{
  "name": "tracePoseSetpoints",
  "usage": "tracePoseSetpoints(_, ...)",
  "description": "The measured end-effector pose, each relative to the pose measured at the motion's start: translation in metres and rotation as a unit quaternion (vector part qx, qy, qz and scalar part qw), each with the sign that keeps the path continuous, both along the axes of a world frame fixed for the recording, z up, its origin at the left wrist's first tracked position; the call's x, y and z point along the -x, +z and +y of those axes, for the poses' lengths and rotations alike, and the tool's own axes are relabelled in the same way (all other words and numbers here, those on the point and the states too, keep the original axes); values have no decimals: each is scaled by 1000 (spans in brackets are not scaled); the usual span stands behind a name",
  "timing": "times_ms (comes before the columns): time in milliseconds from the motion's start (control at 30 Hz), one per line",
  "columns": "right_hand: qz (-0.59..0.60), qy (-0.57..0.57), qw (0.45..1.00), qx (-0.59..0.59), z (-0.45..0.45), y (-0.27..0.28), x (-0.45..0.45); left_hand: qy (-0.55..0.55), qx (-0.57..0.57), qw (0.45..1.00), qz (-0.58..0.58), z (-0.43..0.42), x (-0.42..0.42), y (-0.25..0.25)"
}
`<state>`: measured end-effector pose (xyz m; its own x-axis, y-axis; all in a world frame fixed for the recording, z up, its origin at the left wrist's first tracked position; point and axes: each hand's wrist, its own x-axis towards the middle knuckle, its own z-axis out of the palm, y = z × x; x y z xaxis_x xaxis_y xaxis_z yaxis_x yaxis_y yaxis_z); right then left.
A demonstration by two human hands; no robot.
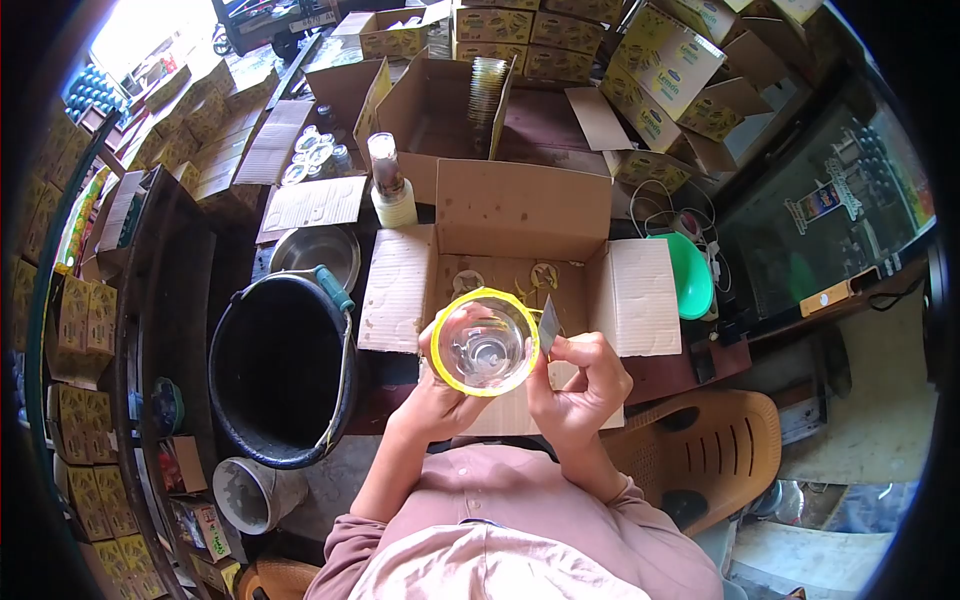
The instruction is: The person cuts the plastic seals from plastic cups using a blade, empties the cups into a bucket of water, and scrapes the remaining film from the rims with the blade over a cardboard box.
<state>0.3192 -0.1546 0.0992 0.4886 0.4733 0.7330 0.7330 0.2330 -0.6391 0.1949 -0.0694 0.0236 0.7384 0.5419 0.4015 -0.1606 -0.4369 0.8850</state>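
Note:
My left hand point(440, 398) is wrapped round a clear cup point(484, 350) with a bright yellow rim, its open mouth facing up toward me. Between the thumb and fingers of my right hand point(580, 385) is a small flat grey blade point(548, 325), held close against the right side of the rim. I cannot tell whether it touches. A thin yellow strip stands out from the rim beside the blade. Below both hands lies an open cardboard box point(520, 225), with yellow scraps point(542, 275) on its bottom.
Left of the box stand a black bucket point(280, 370) and a metal bowl point(335, 250). A jar-like container point(395, 205) is at the box's back left corner. A green bowl point(685, 275) sits to the right. Stacked cups point(487, 95) rise behind, and a plastic chair point(720, 440) stands at right.

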Motion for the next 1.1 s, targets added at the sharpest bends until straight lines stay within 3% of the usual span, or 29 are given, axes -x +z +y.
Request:
tracePoseSetpoints(233, -2, -15, 1000, 3, 0, -1, 0, -27, 10, 1000, 9, 0, 1, 3)
tracePoseSetpoints(367, 22, -5, 1000, -3, 2, -2, -3, -40, 102, 994, -14, -1, 2, 0)
tracePoseSetpoints(567, 23, 12, 1000, -2, 1, -7, -5, -70, 179, 973, -129, -1, -5, 12)
tracePoseSetpoints(1000, 29, 28, 999, -3, -2, -4, 6, -42, 133, 980, -138, 1, -5, 13)
tracePoseSetpoints(1100, 20, 37, 999, -8, -1, -5, 9, 11, 5, 998, -59, 4, -3, 6)
